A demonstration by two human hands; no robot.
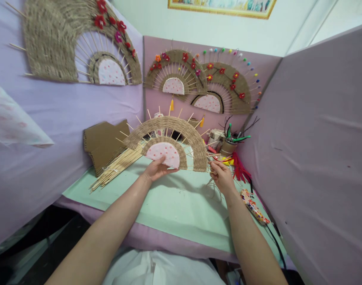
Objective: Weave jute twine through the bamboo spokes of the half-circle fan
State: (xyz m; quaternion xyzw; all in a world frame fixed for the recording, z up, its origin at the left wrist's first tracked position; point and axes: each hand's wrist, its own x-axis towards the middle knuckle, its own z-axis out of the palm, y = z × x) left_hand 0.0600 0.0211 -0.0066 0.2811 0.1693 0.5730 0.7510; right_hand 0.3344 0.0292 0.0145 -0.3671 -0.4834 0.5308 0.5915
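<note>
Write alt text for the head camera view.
A left hand holds a half-round woven fan by its spotted center; the right hand is at its right end. Sticks lie on the green tabletop; flowered fans hang behind.

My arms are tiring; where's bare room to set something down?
The mint mat looks mostly bare between your forearms, this side of the held fan, plus a strip between stick bundle and left forearm. Crowded: back right, around the can and red tassel.

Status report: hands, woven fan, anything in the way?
Left hand holding woven fan by dotted centre. Right hand closed at its right end. Stick bundle lies left, not blocking either hand.
</note>
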